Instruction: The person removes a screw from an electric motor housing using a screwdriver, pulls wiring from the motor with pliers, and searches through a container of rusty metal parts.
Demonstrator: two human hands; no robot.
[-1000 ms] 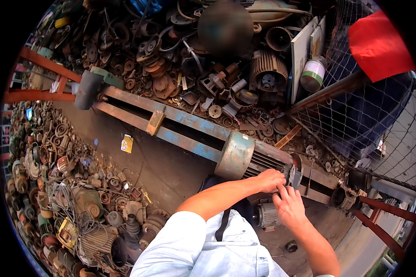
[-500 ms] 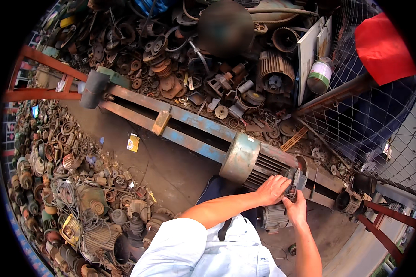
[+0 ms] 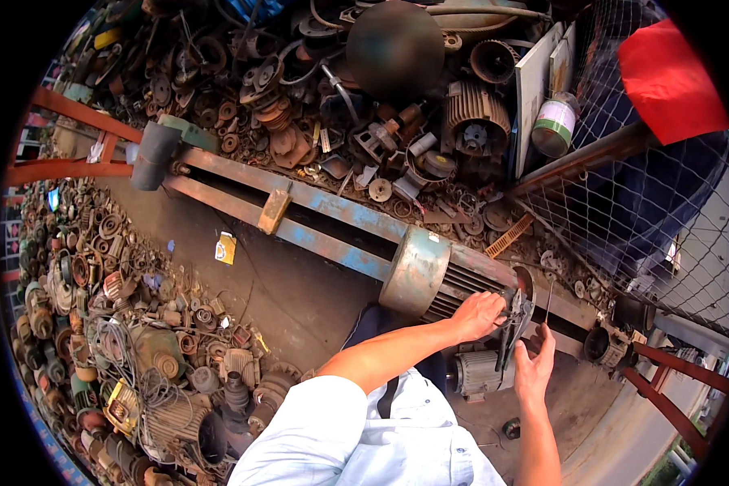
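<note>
- The motor (image 3: 429, 275) lies on the bench (image 3: 340, 207), right of its middle.
- The puller (image 3: 520, 312) is at the motor's right end.
- Left hand (image 3: 479, 317): fingers curled at that end, by the puller; cannot tell if they grip it.
- Right hand (image 3: 535, 364): apart from the left, thumb spread, fingertips at the screwdriver (image 3: 550, 300); cannot tell if they close on it.
- A second motor (image 3: 479, 373) sits on the near side.
- Parts (image 3: 287, 138) heap up far and left.

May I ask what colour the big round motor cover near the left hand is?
The cover is faded grey-green with brownish patches; head view.
</note>
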